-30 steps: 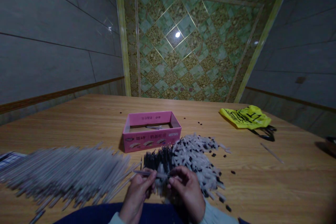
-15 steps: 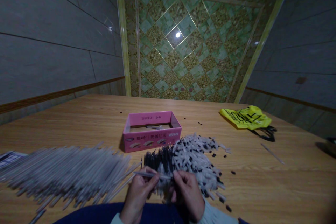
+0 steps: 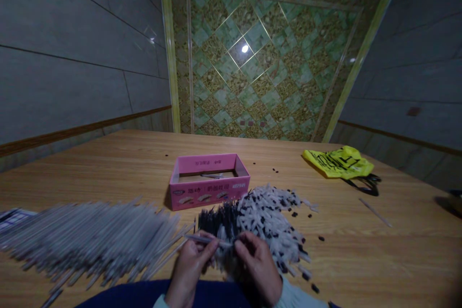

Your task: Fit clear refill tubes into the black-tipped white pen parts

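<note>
My left hand (image 3: 195, 261) is closed in a pinch on a slim grey pen (image 3: 202, 239), which lies nearly level with its left end sticking out past the fingers. At the pen's pale right end, the thumb and fingers of my right hand (image 3: 258, 262) are pinched together; the small part between them is blurred. Just beyond the hands is a bunch of thin black sticks (image 3: 218, 216), partly covered by my fingers. A heap of short whitish, cap-like pieces mixed with black bits (image 3: 269, 221) spreads beside my right hand.
A wide pile of long grey pen-like tubes (image 3: 94, 240) lies at the left. Behind the hands stands an open pink box (image 3: 209, 195) with a few thin items inside. Farther right are a yellow bag (image 3: 337, 162), one loose grey stick (image 3: 375, 212) and scattered black bits on the wooden table (image 3: 407, 255).
My right hand has shifted slightly left along the pen, its fingers closer to my left hand. The pen tilts a little more down to the right. The piles look the same.
</note>
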### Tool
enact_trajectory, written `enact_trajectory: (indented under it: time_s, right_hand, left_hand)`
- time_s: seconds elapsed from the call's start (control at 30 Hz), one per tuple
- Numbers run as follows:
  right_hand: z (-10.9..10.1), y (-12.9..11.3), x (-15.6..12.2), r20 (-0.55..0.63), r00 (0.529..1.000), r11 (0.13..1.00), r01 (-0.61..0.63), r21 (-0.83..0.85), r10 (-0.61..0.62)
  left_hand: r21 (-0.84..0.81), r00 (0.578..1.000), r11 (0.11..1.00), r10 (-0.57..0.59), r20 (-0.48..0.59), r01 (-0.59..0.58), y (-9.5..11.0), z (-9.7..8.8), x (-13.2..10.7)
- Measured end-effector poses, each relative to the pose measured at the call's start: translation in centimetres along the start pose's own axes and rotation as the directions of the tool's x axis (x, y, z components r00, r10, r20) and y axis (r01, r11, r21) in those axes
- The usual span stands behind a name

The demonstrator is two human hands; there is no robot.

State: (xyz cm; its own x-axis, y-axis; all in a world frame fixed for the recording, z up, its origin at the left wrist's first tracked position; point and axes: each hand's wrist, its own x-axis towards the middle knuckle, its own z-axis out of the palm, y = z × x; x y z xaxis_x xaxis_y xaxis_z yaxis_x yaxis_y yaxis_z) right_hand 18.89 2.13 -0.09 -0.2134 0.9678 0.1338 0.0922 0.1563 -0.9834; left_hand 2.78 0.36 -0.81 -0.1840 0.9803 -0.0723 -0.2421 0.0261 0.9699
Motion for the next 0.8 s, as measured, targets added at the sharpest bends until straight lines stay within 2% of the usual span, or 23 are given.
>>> enact_trajectory:
  time_s: [0.07, 0.2, 0.4, 0.47, 0.6, 0.67, 0.7, 0.8]
  right_hand:
    - [-0.1, -0.2, 0.0, -0.007, 0.997, 0.997, 0.071, -0.04, -0.071]
    - [-0.2, 0.0, -0.1, 0.049, 0.999, 0.995, 0.029, -0.095, -0.024]
    - [-0.3, 0.1, 0.0, 0.009, 0.996, 0.994, 0.087, -0.06, -0.087]
    - [-0.2, 0.3, 0.0, 0.037, 0.999, 0.999, 0.032, -0.038, -0.03]
    - [0.1, 0.7, 0.4, 0.111, 0.981, 0.985, -0.166, 0.046, 0.16]
    - [0.1, 0.4, 0.9, 0.134, 0.971, 0.978, -0.204, 0.05, 0.195]
    - [-0.1, 0.1, 1.3, 0.139, 0.976, 0.985, -0.174, 0.02, 0.17]
    - [-0.6, -1.0, 2.3, 0.163, 0.987, 0.983, 0.019, -0.18, 0.011]
  left_hand:
    - [-0.005, 1.0, 1.0, 0.002, -0.007, -0.002, -0.1, -0.1, 0.1]
    - [0.006, 1.0, 1.0, 0.005, 0.005, -0.005, -0.3, -0.2, 0.2]
    - [0.011, 1.0, 1.0, 0.0, -0.006, 0.0, -0.5, -0.3, 0.3]
    - [0.014, 1.0, 1.0, -0.001, -0.002, 0.001, -0.6, -0.3, 0.3]
    - [0.011, 1.0, 1.0, 0.016, 0.002, -0.016, -0.6, -0.3, 0.3]
    - [0.006, 1.0, 1.0, 0.017, -0.015, -0.017, -0.5, -0.3, 0.3]
    - [0.006, 1.0, 1.0, 0.01, -0.026, -0.01, -0.4, -0.4, 0.4]
    - [-0.024, 0.999, 1.0, -0.021, -0.047, 0.02, -0.3, -0.5, 0.5]
